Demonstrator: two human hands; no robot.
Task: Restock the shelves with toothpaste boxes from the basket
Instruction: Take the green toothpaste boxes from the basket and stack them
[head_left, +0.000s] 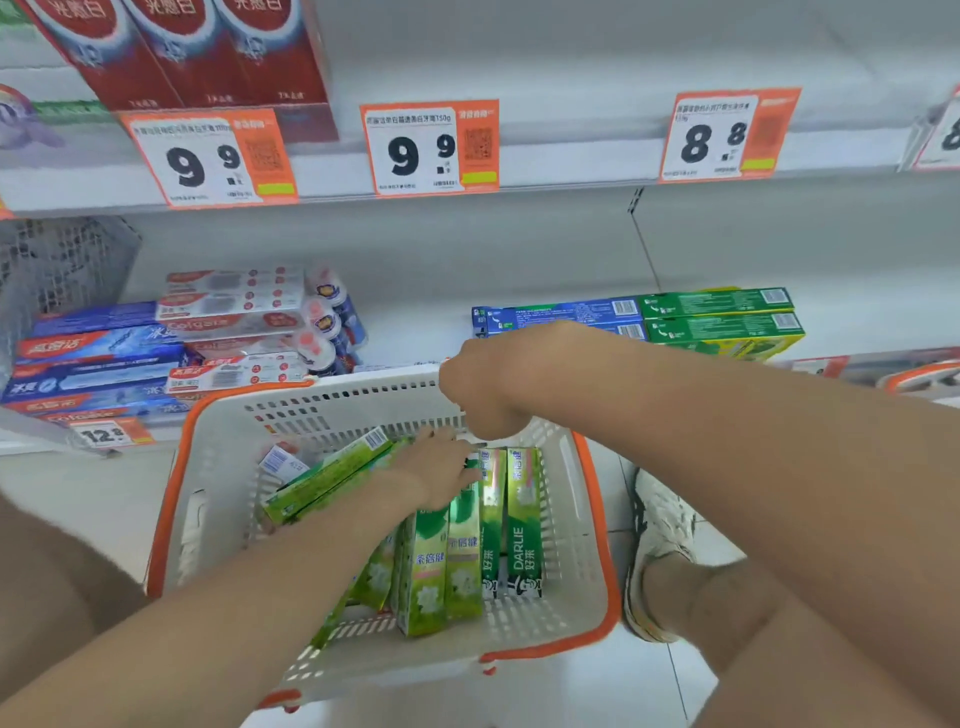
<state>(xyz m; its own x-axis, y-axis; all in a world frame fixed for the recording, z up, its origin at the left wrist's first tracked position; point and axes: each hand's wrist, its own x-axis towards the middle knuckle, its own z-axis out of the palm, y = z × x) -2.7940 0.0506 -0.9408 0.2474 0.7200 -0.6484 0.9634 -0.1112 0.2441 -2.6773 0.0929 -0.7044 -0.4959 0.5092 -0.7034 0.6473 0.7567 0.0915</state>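
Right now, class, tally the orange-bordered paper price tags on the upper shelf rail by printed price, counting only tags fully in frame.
Orange-bordered paper price tags reading 9.9: 2
Orange-bordered paper price tag reading 8.8: 1
Total: 3
A fourth tag is cut off at the right edge, so it is not counted.

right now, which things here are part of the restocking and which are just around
Job: basket, green toothpaste boxes, left hand on them, lower shelf.
Just around: Colgate boxes, price tags, red boxes above, shoe.
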